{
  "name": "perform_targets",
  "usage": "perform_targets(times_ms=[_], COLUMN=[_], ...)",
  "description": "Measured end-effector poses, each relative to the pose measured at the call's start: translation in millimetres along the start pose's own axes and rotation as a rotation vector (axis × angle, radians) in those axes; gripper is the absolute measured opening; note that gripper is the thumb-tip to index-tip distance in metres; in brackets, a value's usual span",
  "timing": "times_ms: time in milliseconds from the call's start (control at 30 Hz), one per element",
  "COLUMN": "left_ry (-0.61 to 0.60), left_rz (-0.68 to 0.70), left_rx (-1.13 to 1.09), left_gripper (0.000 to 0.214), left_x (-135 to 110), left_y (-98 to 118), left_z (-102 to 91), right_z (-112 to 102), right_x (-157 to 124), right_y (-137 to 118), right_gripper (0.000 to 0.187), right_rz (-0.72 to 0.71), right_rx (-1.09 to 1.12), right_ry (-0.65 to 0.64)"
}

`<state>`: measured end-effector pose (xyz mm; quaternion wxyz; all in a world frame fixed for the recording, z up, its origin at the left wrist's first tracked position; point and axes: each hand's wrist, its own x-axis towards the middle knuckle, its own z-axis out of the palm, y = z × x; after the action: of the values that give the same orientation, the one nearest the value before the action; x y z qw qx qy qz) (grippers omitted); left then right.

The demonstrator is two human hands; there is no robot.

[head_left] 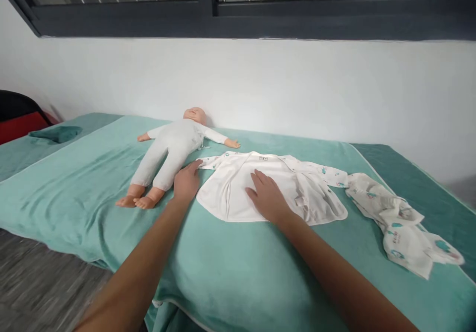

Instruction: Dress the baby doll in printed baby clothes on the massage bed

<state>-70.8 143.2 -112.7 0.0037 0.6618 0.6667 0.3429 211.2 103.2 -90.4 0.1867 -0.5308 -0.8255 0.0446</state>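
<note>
A white baby shirt (245, 188) lies spread on the green bed cover, its printed sleeves reaching out to both sides and its neck label toward the wall. My left hand (186, 180) rests at the cuff of the left sleeve (208, 162), fingers stretched forward and touching its end. Flat on the middle of the shirt lies my right hand (268, 195), fingers spread, holding nothing. The shirt's right part, with the right sleeve (329, 174), is creased. Left of the shirt, a baby doll (174, 141) in white lies on its back, arms apart.
Printed white baby clothing (399, 228) lies crumpled at the right, against the shirt's right cuff. The green cover (241, 267) is wrinkled at left. A white wall (297, 89) and dark window frame (316, 18) stand behind. A red and black object (22, 121) is at far left.
</note>
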Motion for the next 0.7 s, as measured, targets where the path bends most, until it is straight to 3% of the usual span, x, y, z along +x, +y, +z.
perform_targets(times_ms=[133, 267, 533, 700], left_ry=[0.046, 0.136, 0.034, 0.110], left_rz=[0.102, 0.121, -0.009, 0.045], left_rx=[-0.131, -0.161, -0.031, 0.018], left_gripper=[0.044, 0.049, 0.050, 0.045], left_x=[1.1, 1.6, 2.4, -3.3], left_y=[-7.1, -8.7, -9.7, -5.3], left_z=[-0.2, 2.4, 4.4, 1.7], right_z=[21.9, 30.1, 25.8, 22.8], right_x=[45.8, 65.0, 53.7, 32.4], right_y=[-10.6, -11.7, -18.4, -39.6], right_gripper=[0.062, 0.065, 0.062, 0.058], right_rz=[0.078, 0.086, -0.093, -0.190], right_rx=[-0.049, -0.074, -0.074, -0.065], right_ry=[-0.044, -0.056, -0.084, -0.103])
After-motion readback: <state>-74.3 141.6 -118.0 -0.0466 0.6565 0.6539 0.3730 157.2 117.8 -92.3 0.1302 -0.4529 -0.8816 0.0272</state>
